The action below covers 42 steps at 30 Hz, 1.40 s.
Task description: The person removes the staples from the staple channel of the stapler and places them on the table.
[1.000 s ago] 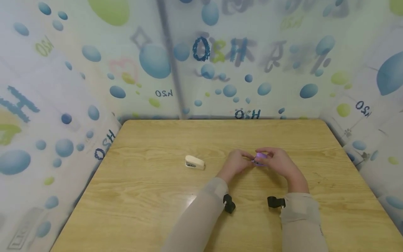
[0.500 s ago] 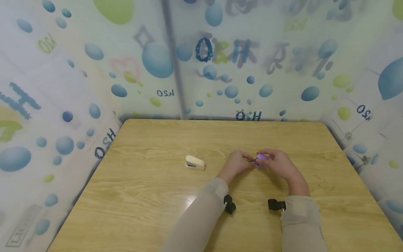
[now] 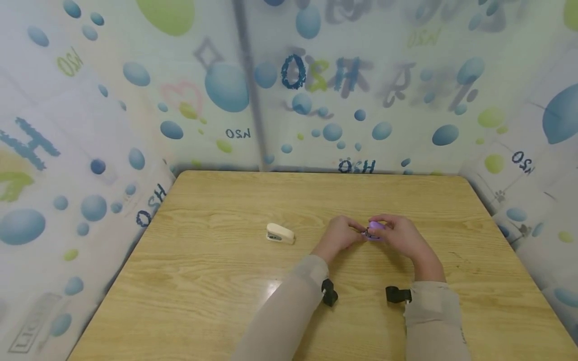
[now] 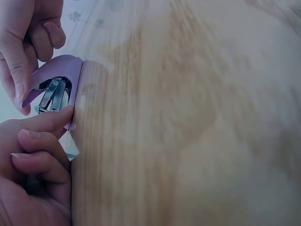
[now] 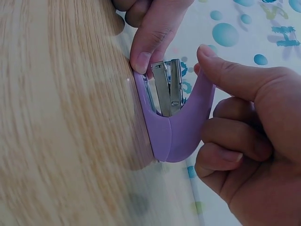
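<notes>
A small purple stapler [image 5: 171, 136] rests on the table with its top raised from its base, baring the metal staple channel [image 5: 168, 88]. My right hand [image 3: 399, 235] pinches the raised top between thumb and forefinger; its other fingers curl beside the stapler. At the front end, my left hand [image 3: 339, 234] holds the tip of the base, the thumb [image 5: 142, 61] pressing down on it. In the left wrist view, both hands meet around the stapler [image 4: 66, 70] at the left edge. A cream stapler [image 3: 280, 233] lies to the left of my left hand.
The wooden table [image 3: 217, 291] reaches back to a patterned curtain [image 3: 307, 115] with bubbles and lettering, which also hangs at both sides. Black camera mounts [image 3: 329, 293] sit on the sleeves at both wrists.
My right hand has shifted very slightly toward me on the purple stapler. The left hand keeps its place, and the cream stapler has not moved. The head view has tilted a little.
</notes>
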Available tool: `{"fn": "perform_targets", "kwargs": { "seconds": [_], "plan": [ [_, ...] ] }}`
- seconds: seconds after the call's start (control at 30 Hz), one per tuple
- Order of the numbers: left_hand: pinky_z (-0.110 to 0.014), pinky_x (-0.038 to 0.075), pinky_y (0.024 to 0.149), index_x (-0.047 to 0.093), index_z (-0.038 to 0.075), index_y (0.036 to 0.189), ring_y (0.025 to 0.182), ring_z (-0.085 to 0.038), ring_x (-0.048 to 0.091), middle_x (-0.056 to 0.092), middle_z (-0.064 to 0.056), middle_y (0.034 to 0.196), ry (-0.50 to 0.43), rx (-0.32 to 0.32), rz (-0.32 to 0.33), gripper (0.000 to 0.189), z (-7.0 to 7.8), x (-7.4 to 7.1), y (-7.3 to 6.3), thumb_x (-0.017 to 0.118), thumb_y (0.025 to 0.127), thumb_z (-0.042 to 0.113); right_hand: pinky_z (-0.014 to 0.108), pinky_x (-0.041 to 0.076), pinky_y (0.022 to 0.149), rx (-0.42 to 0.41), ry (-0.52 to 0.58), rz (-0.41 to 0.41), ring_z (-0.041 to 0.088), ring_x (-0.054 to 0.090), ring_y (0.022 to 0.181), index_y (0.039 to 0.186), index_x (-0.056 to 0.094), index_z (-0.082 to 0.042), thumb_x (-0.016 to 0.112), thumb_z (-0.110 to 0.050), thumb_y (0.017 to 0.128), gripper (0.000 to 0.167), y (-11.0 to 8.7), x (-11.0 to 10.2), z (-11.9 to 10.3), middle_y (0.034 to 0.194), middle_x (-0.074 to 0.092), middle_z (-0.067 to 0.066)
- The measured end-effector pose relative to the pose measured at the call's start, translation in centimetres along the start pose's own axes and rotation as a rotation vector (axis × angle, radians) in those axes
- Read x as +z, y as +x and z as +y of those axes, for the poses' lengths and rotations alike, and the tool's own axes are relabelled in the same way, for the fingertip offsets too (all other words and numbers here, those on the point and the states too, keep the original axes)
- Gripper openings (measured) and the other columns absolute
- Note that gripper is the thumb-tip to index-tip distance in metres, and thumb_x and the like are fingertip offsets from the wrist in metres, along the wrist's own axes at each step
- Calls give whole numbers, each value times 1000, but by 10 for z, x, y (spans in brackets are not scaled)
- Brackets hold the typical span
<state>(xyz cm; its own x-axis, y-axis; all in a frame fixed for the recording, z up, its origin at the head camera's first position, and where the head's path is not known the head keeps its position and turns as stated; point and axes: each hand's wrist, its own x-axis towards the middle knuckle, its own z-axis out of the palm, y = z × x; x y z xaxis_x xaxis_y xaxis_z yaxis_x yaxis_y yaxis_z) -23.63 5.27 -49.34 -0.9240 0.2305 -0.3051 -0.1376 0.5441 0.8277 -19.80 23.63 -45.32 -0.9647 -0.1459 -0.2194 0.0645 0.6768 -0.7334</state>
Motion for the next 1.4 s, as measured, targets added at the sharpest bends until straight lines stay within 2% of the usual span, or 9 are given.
{"fn": "perform_targets", "kwargs": {
  "seconds": [0.23,0.37,0.5,0.6,0.7,0.93,1.1,1.33,1.4],
  "plan": [
    [-24,35,41,86,20,104,40,-10,42,48,4,44,5,-11,-16,17,2,0,2,89,87,18,33,54,82,-18,-2,3,23,68,97,143,65,-7,65,-38,107,48,1,-1,3,118,76,17],
    [-23,36,42,86,20,103,40,-9,44,58,4,52,7,-10,-11,17,3,-1,1,90,86,17,47,58,93,-26,1,-2,35,71,114,147,62,-7,60,-43,109,53,-3,-7,5,132,71,24],
    [-23,38,43,86,19,101,42,-9,46,70,5,68,3,-24,-5,17,3,-1,0,91,85,16,59,54,98,-15,-45,47,45,63,128,150,61,-11,57,-48,109,55,-10,-19,7,146,62,30],
    [-23,39,43,86,19,101,42,-9,46,73,3,73,2,-47,-4,17,3,-2,0,91,85,16,48,55,87,-15,-66,75,40,64,114,150,62,-12,59,-51,108,57,-14,-26,9,138,66,29],
    [-23,38,42,86,20,101,42,-9,46,73,4,75,-4,-57,-7,18,4,-2,-1,91,85,15,37,49,76,-21,-60,82,30,61,95,150,62,-11,61,-49,107,57,-16,-30,11,121,72,26],
    [-23,37,42,86,18,103,41,-9,45,74,4,77,-19,-58,-18,18,7,-3,-2,91,86,15,36,46,73,-18,-77,99,30,59,95,150,61,-10,60,-43,109,53,-20,-39,16,115,72,24],
    [-24,37,42,86,18,103,42,-10,45,73,4,77,-28,-67,-16,17,7,-4,-2,90,87,16,36,39,68,-6,-70,89,24,49,82,152,59,-11,58,-47,109,56,-20,-42,19,98,68,17],
    [-24,38,42,86,17,102,40,-10,44,73,2,72,-26,-51,-22,17,6,-3,-1,90,86,15,36,43,73,5,-89,89,30,56,97,155,56,-13,55,-53,109,60,-23,-45,26,126,67,26],
    [-24,38,42,86,17,102,40,-10,45,73,2,72,-24,-53,-22,16,5,-2,-1,90,87,15,36,43,71,9,-83,93,29,55,94,155,56,-13,55,-52,109,60,-24,-45,27,122,68,25]
  ]
}}
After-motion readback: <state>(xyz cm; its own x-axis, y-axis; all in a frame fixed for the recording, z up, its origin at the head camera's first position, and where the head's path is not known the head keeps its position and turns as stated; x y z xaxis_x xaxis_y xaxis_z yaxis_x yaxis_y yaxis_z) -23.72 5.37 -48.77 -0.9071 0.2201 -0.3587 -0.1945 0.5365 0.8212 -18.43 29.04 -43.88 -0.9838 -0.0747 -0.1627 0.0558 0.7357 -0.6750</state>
